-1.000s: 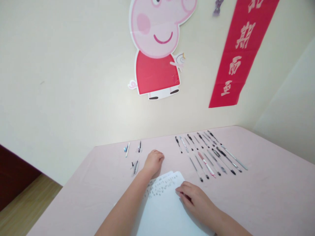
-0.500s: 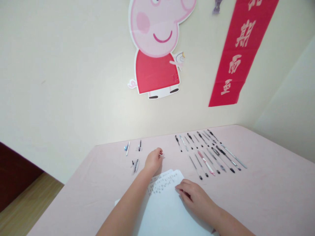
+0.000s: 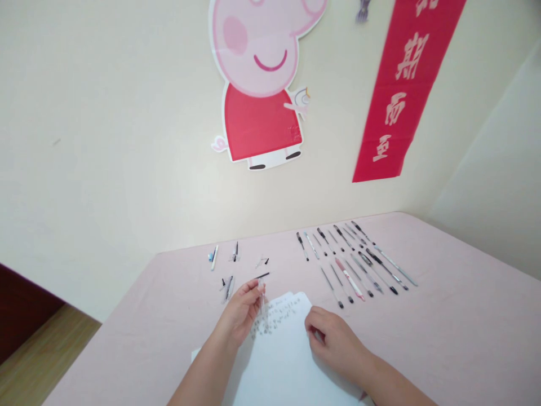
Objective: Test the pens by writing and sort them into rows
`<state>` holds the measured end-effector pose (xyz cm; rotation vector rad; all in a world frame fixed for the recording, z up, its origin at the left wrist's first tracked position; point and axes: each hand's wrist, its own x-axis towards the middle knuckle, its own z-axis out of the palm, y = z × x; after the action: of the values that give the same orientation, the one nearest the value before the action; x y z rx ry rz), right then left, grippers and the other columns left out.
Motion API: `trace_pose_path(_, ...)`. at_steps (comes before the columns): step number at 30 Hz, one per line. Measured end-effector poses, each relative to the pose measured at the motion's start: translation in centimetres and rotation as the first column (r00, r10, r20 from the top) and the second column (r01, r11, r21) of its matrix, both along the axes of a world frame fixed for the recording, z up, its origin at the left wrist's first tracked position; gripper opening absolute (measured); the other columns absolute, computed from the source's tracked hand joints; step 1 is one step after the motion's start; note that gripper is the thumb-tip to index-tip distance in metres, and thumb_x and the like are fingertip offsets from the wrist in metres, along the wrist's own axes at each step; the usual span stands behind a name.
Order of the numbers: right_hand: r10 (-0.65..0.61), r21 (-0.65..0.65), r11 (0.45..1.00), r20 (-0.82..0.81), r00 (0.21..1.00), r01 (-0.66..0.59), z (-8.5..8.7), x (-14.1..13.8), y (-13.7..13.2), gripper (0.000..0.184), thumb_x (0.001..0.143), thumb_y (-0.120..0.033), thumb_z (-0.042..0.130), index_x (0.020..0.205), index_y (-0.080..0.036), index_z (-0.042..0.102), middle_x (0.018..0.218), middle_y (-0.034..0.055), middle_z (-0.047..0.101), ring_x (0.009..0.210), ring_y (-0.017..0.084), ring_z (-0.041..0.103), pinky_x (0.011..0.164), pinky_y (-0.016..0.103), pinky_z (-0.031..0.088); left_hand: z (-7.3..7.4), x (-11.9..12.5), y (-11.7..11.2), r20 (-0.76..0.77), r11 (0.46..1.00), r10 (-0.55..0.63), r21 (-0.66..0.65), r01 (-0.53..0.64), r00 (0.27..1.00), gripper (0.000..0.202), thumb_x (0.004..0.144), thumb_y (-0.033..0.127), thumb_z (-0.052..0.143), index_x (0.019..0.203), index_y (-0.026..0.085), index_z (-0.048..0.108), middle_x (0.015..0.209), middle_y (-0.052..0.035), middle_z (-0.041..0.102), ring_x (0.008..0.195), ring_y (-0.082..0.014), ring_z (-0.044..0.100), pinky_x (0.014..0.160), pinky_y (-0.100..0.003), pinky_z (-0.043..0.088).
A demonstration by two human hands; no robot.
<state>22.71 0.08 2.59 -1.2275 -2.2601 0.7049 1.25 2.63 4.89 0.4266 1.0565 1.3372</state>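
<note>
My left hand [image 3: 240, 312] rests at the upper left corner of a white sheet of paper [image 3: 281, 361] with handwriting near its top. Its fingers pinch a thin clear pen barrel [image 3: 262, 293]. A thin black refill [image 3: 262, 276] and a small cap piece [image 3: 262, 261] lie just beyond it on the pink table [image 3: 443, 338]. My right hand [image 3: 333, 341] lies curled on the paper's right edge, fingers bent, holding the sheet down. A row of several pens [image 3: 355, 262] lies to the right of both hands.
Small pen parts lie in three spots at the left: a white and blue piece [image 3: 213, 257], a black one [image 3: 235, 252] and a grey one [image 3: 228, 286]. The table meets the cream wall, which bears a cartoon pig sticker [image 3: 262, 84] and a red banner [image 3: 401, 84]. Wooden floor [image 3: 34, 372] shows at the left.
My left hand has pulled back from the table's middle to the paper's corner, leaving a black refill and a small cap piece on the table. It now pinches a clear barrel.
</note>
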Motion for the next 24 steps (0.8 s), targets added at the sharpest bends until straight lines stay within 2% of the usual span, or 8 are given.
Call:
trace_pose_path(3,-0.007,-0.002,1.000,0.031,0.999,0.007,0.4,-0.3,-0.2,0.017,0.066,-0.003,0.045,0.068,-0.017,0.055,0.068,-0.0010,0.053,0.062,0.011,0.047,0.059,0.022,0.031,-0.6,-0.6,-0.8,0.036,1.000,0.018,0.000,-0.018,0.999,0.015,0.076,-0.002,0.057,0.083,0.011,0.060,0.073,-0.0034,0.063,0.058,-0.0064,0.060,0.057,-0.015,0.051)
trace_pose_path(10,0.038,0.009,0.999,0.039,0.998,-0.039,1.7,-1.2,0.1,0.014,0.077,-0.011,0.048,0.076,-0.018,0.060,0.076,0.0010,0.059,0.068,0.013,0.052,0.065,0.023,0.035,-1.5,-1.1,-1.6,0.142,0.996,-0.001,0.085,-0.011,0.990,0.028,0.075,-0.003,0.058,0.097,0.013,0.060,0.086,-0.0062,0.065,0.072,-0.0107,0.065,0.068,-0.020,0.055)
trace_pose_path(14,0.060,0.077,0.995,0.020,0.998,-0.061,2.0,-2.0,2.2,0.023,0.075,-0.007,0.048,0.088,-0.019,0.062,0.086,0.0027,0.059,0.075,0.014,0.054,0.069,0.023,0.038,-1.8,-1.3,-1.5,0.163,0.993,0.028,0.107,-0.046,0.986,0.025,0.077,-0.002,0.056,0.097,0.014,0.060,0.078,-0.0036,0.063,0.069,-0.0095,0.064,0.066,-0.018,0.055)
trace_pose_path(18,0.070,0.105,0.992,-0.013,0.997,-0.069,1.9,-3.5,5.2,0.038,0.067,0.004,0.044,0.090,-0.018,0.064,0.090,0.0037,0.059,0.082,0.014,0.055,0.074,0.023,0.039,-2.2,-1.6,-1.3,0.173,0.991,0.070,0.103,-0.089,0.982,0.016,0.078,0.000,0.056,0.088,0.013,0.060,0.075,-0.0031,0.063,0.066,-0.0080,0.063,0.062,-0.015,0.054)
trace_pose_path(24,-0.010,0.054,0.998,-0.030,0.999,0.012,1.1,-6.1,9.2,0.033,0.070,0.005,0.045,0.084,-0.016,0.066,0.085,0.0037,0.059,0.078,0.013,0.055,0.071,0.022,0.040,-2.3,-1.7,-1.0,0.190,0.989,0.075,0.113,-0.098,0.979,0.012,0.075,0.002,0.061,0.079,0.013,0.059,0.073,-0.0013,0.063,0.062,-0.0070,0.062,0.063,-0.015,0.055)
